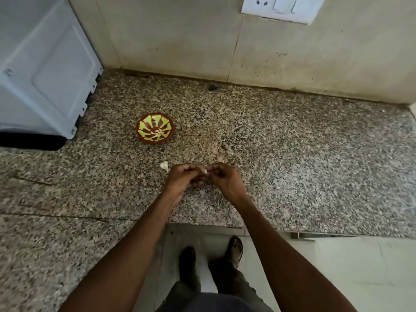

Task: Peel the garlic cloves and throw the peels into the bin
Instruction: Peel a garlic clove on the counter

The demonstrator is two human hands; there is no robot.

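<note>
My left hand [183, 179] and my right hand [222, 179] meet above the speckled granite counter [292, 165]. Between their fingertips they pinch one small garlic clove [204, 171], mostly hidden by the fingers. A loose white clove or piece of peel [164, 165] lies on the counter just left of my left hand. Farther back and left stands a small red and yellow-green patterned bowl [155, 128] with a few pale garlic pieces in it. No bin is in view.
A white appliance [42, 70] stands on the counter at the far left. A tiled wall [202, 37] with a switch plate [281, 7] rises behind. The counter's front edge runs below my hands, with floor and my feet [211, 255] beneath.
</note>
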